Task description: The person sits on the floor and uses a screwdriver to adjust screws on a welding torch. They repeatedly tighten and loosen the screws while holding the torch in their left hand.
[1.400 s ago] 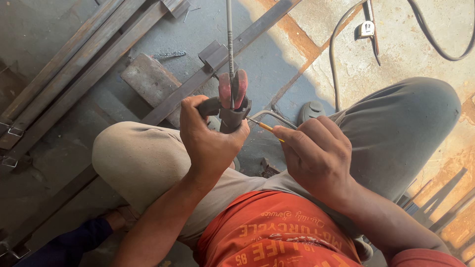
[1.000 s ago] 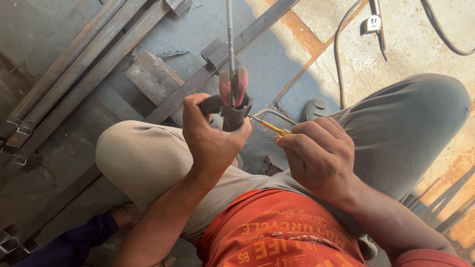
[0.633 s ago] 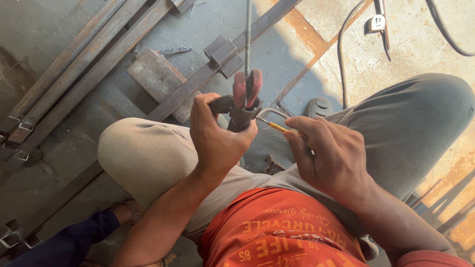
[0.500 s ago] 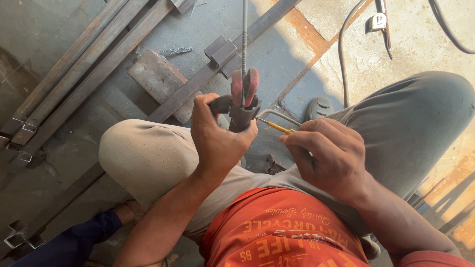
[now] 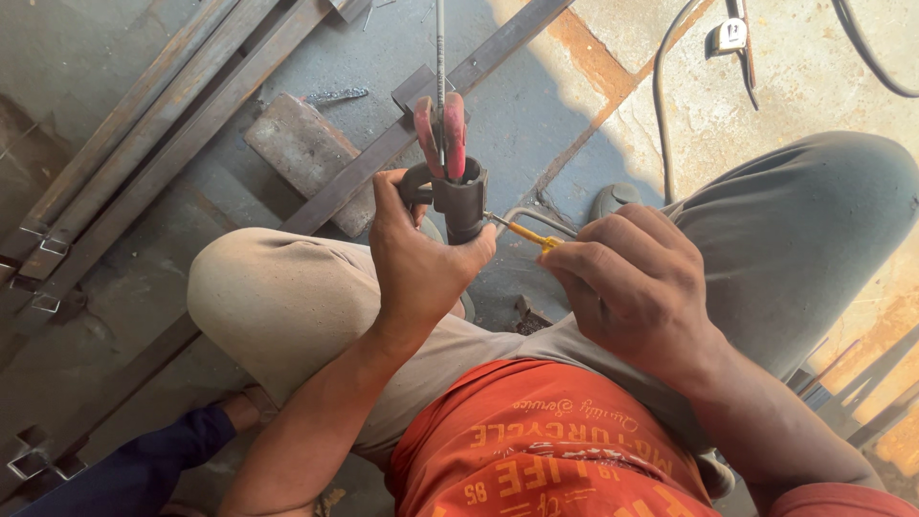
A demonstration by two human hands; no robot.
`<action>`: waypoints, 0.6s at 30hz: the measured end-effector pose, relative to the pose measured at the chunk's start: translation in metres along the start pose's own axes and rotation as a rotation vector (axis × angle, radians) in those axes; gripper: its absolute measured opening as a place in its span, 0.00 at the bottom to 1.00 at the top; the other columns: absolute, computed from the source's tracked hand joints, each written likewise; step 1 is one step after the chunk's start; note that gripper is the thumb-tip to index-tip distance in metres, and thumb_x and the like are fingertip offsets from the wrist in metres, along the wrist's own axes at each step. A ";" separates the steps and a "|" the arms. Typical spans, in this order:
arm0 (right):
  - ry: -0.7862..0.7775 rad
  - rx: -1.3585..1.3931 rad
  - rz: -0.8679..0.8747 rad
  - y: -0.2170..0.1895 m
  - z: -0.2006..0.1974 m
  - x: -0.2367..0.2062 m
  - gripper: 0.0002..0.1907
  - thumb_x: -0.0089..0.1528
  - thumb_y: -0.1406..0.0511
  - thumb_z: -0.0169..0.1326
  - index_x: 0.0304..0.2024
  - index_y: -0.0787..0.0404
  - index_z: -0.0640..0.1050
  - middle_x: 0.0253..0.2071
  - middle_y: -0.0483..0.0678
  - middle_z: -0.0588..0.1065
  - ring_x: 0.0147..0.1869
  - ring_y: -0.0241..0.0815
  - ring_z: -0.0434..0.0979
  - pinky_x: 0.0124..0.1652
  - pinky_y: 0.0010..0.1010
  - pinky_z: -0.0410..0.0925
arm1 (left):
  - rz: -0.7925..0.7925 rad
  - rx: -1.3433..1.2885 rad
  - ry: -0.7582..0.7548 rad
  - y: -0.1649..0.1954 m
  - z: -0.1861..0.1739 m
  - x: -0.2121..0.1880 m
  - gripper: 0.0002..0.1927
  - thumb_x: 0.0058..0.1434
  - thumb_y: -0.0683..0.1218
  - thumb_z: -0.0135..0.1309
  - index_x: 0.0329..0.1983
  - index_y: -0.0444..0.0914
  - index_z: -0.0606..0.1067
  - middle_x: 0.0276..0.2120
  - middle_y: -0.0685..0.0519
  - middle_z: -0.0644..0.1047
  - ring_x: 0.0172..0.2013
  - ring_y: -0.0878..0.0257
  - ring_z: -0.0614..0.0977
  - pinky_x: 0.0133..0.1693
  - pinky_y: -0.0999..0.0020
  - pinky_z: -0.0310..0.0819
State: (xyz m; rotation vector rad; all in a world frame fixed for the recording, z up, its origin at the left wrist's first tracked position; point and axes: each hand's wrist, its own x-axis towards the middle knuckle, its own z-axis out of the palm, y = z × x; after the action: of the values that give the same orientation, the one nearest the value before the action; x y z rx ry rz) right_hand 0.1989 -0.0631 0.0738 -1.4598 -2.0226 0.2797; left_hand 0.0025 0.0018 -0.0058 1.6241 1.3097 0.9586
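- Right hand (image 5: 637,287): fingers curled together and clamped on a yellow-handled screwdriver (image 5: 528,233). Only a short length of handle and the thin shank show past the fingertips, with the tip touching the side of the holder's body.
- Left hand (image 5: 421,254): fingers wrapped shut around the dark handle of the electrode holder (image 5: 458,191), thumb just beside the screwdriver tip. The holder stands upright above the knuckles.
- Handling, as judged: the holder looks rigid and moderately heavy, metal under hard insulation. It is best gripped low on the dark handle, clear of the red jaw covers (image 5: 441,134) and the rod.
- Welding rod (image 5: 440,43): thin, stiff and brittle-coated, rising from the jaws beyond the fingertips.
- Steel bars (image 5: 144,124): lying on the floor, well beyond the left fingers.
- Change from the earliest frame: the holder and both hands have shifted slightly right, and the grips match.
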 end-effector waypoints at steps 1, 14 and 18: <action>0.010 0.010 0.009 -0.001 0.000 0.000 0.11 0.58 0.71 0.65 0.40 0.56 0.77 0.31 0.46 0.73 0.35 0.45 0.75 0.35 0.37 0.67 | -0.010 -0.001 0.000 0.000 0.000 0.000 0.35 0.45 0.42 0.74 0.50 0.37 0.63 0.40 0.52 0.73 0.38 0.65 0.75 0.43 0.68 0.73; -0.049 0.047 -0.028 0.006 -0.013 0.005 0.12 0.54 0.74 0.66 0.38 0.59 0.80 0.32 0.47 0.74 0.34 0.46 0.75 0.34 0.37 0.68 | -0.098 -0.014 -0.129 0.001 0.002 -0.005 0.36 0.46 0.44 0.76 0.49 0.38 0.62 0.39 0.53 0.72 0.37 0.66 0.72 0.40 0.70 0.72; 0.032 0.158 0.085 0.013 -0.012 -0.001 0.13 0.56 0.74 0.69 0.39 0.59 0.79 0.36 0.47 0.76 0.39 0.42 0.79 0.37 0.31 0.70 | -0.084 -0.099 -0.178 0.000 -0.001 -0.004 0.37 0.47 0.45 0.76 0.50 0.39 0.62 0.40 0.56 0.70 0.39 0.71 0.70 0.42 0.73 0.71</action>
State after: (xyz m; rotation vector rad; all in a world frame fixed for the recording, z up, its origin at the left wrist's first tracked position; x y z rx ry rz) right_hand 0.2165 -0.0614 0.0762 -1.4437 -1.8714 0.4389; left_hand 0.0009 -0.0019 -0.0061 1.5291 1.1816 0.7969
